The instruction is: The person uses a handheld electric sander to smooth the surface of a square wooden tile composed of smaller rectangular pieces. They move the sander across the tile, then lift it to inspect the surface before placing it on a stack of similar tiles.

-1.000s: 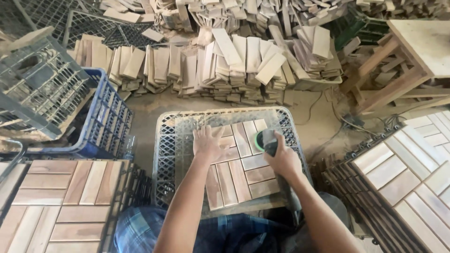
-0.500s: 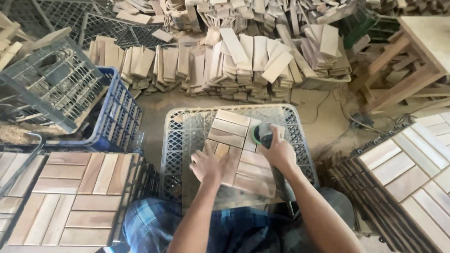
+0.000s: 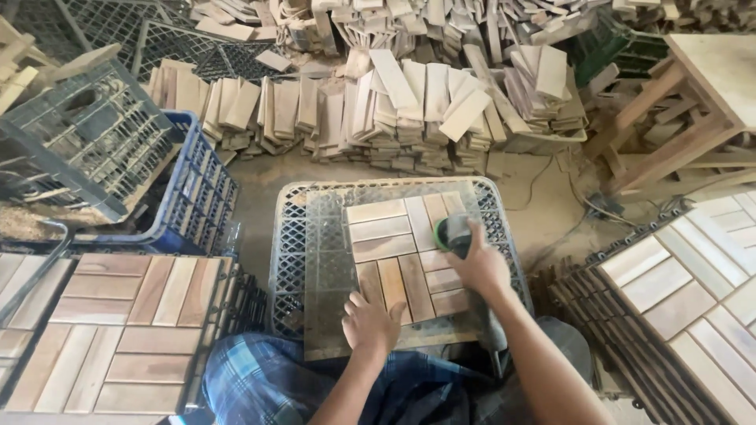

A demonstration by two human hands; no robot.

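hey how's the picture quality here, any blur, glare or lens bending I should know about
Head view: soft, even daylight, no harsh glare or strong shadows; wide-angle bending curves the slat piles and edges; the wooden tile reads fairly sharp, while the left hand and the right hand on the sander look slightly soft.

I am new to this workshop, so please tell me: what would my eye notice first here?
At the centre, a wooden slat tile lies on a lattice crate; the right hand presses a green-edged sander on it, and the left hand rests on its near edge. Behind them, piles of cut wooden slats cover the floor.
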